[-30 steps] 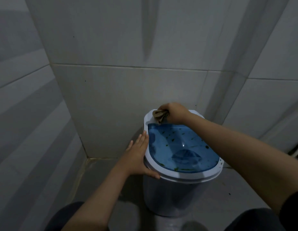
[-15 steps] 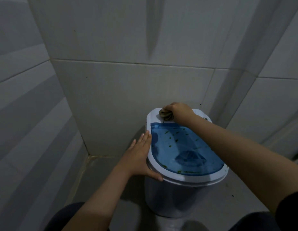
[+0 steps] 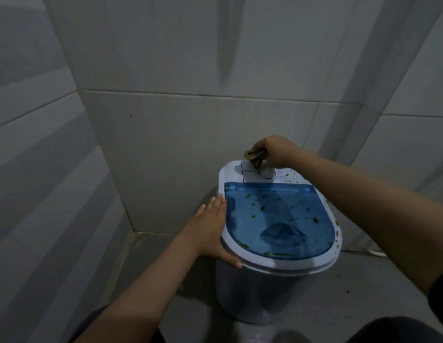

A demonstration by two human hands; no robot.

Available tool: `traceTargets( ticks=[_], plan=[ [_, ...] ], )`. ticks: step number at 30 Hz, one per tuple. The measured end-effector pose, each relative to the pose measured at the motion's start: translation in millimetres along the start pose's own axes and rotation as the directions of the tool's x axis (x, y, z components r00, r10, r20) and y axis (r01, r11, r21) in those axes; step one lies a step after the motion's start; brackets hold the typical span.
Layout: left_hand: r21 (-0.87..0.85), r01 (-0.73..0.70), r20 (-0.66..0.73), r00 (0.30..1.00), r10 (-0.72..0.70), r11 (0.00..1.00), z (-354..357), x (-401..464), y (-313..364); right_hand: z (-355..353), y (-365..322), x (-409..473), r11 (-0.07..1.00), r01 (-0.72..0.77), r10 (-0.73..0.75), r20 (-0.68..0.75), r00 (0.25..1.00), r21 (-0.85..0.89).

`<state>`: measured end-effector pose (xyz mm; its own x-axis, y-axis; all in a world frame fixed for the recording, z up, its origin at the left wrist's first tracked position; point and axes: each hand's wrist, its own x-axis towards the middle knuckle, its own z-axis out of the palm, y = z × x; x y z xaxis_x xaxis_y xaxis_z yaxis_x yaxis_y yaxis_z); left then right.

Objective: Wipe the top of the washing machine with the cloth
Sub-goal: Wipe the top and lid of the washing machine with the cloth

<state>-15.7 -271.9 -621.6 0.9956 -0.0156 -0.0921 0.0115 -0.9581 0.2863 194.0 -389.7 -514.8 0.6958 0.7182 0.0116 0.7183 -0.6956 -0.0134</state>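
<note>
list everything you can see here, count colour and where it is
washing machine: one, white and grey body, standing on the floor in the tiled corner
lid: one, see-through blue, on top of the machine, dotted with greenish specks
dial: one, white, on the back panel behind the lid
cloth: one, tan, bunched over the back panel
wall tiles: many, pale grey, behind and to both sides
floor: grey
cord: one, white, on the floor at right
left hand: flat against the machine's left rim
right hand: closed on the cloth
dark clothing: bottom edge
</note>
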Motion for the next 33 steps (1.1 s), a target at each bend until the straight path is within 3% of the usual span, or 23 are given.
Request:
traceTargets(
  ticks=[5,13,19,23,28,33],
  plan=[
    [-0.027,-0.007,-0.009,1.000,0.007,1.000,3,-1,-1,31,8,0,0.997,-0.074,0.074,0.026,0.997,-0.002],
    [-0.083,-0.019,-0.024,1.000,0.017,0.996,6,-1,-2,48,21,-23,0.998,0.028,-0.033,-0.103,0.994,-0.052],
    [-0.092,-0.009,-0.021,1.000,0.007,0.996,6,-2,-1,42,25,-35,0.997,0.072,-0.070,-0.083,0.994,0.015],
    [-0.097,-0.009,-0.017,1.000,0.007,0.995,5,-3,-1,12,29,-33,0.985,0.009,-0.005,-0.023,1.000,0.175],
    [-0.086,-0.010,-0.016,1.000,0.008,0.996,5,-2,-2,20,37,-18,0.966,-0.099,0.144,-0.178,0.973,0.240],
    [-0.097,-0.023,-0.040,0.999,0.019,0.995,8,-1,-4,59,44,-4,0.983,-0.059,0.091,-0.177,0.980,0.176]
  ],
)
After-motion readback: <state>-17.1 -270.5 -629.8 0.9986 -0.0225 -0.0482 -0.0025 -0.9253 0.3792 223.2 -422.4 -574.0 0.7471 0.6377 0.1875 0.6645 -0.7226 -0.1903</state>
